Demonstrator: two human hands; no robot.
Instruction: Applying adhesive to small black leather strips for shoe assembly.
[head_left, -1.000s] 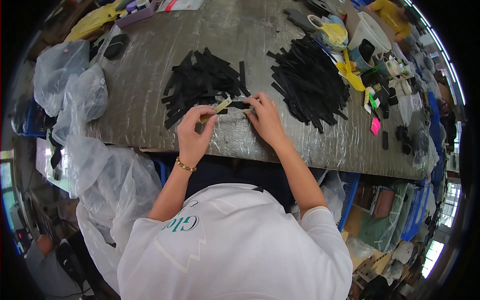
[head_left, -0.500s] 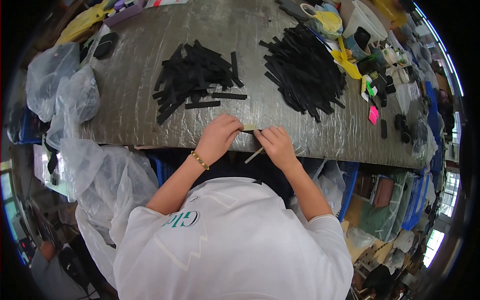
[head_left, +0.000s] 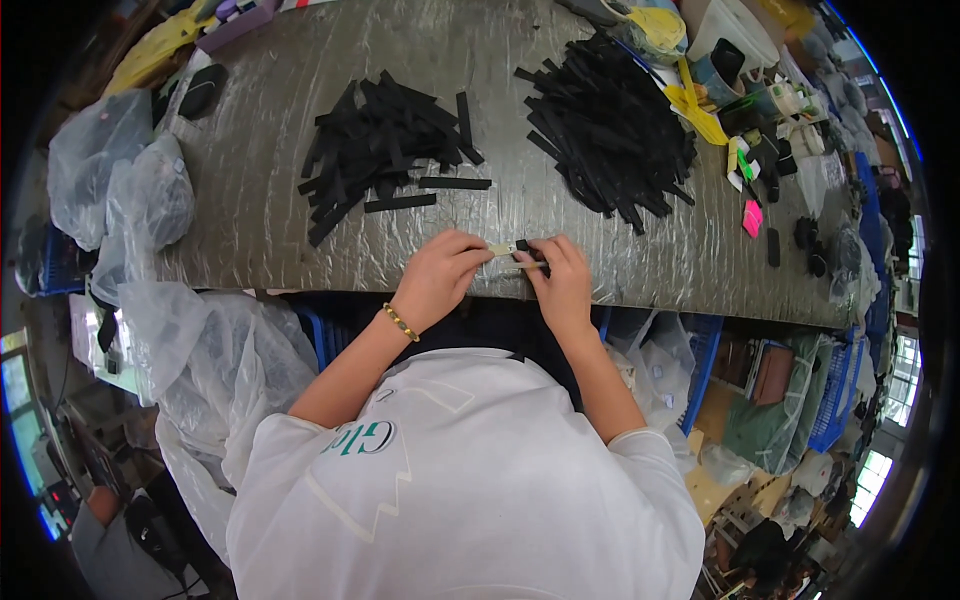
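Note:
Near the front edge of the table, my left hand (head_left: 436, 272) is closed in a pinch on a short pale-yellow strip (head_left: 501, 250). A small black piece (head_left: 521, 245) shows at the strip's right end, by the fingertips of my right hand (head_left: 562, 284). That hand is closed, with a thin silvery pen-like stick (head_left: 524, 265) held between its fingers and pointing left. Whether the right fingers also grip the black piece is unclear. Beyond my hands lie two heaps of black fabric-like strips, a left heap (head_left: 385, 140) and a larger right heap (head_left: 610, 130).
Two loose black strips lie before the left heap. At the right stand a white tub (head_left: 735, 35), cups, a yellow ribbon-like piece and a pink tag (head_left: 752, 218). Clear plastic bags (head_left: 150, 195) bulge at the left edge; more plastic hangs below. Blue crates flank my body.
My right hand has turned upward and shifted slightly right. The silvery stick now lies nearly level instead of slanting down, and more of the pale strip and its black end shows.

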